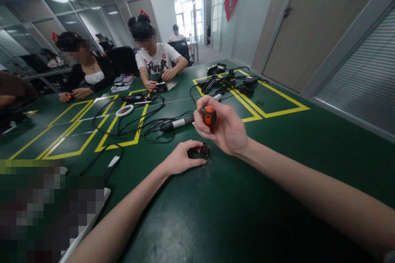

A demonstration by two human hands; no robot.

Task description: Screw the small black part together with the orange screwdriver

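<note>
My right hand (pixel 226 127) is wrapped round the handle of an orange and black screwdriver (pixel 210 116). Its thin shaft points down to a small round black part (pixel 204 152) with a short raised cylinder, flat on the green table. Thumb and fingers of my left hand (pixel 182 157) pinch that black part from its left side. Whether the screwdriver's tip sits in a screw is too small to tell. Just beyond my hands lies a black and silver corded tool (pixel 177 124), which looks like an electric screwdriver.
Yellow tape marks areas on the green table (pixel 247 197). Black cables and devices (pixel 226 82) lie at the back right. A white ring (pixel 124 110) and more cables lie left of centre. A blurred-out device (pixel 106 193) is at front left. Two people (pixel 157 59) sit across the table.
</note>
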